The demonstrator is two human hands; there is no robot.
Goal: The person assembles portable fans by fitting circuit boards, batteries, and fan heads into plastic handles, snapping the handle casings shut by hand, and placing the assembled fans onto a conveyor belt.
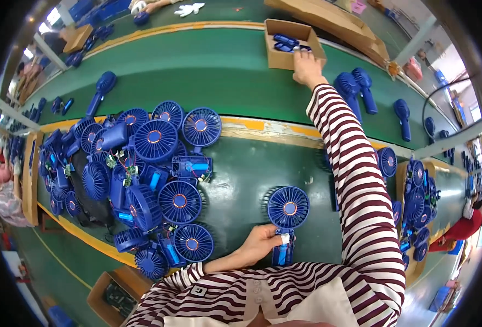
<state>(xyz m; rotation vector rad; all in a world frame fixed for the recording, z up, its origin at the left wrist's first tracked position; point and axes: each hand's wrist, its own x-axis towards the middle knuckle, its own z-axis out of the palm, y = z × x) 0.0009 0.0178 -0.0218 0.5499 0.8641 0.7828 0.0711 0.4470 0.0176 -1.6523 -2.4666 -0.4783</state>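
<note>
Blue fan [287, 213] in left hand [258, 243], right hand [307, 66] at one cardboard box [284, 57]

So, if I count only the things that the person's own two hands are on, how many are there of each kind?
Blue handheld fan, gripped by its handle in the left hand: 1
Open cardboard box, with the right hand at its near edge: 1
Total: 2

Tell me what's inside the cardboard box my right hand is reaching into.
The cardboard box holds a few blue plastic parts along its far side. The right hand rests at its near corner, hiding anything beneath it.
</note>
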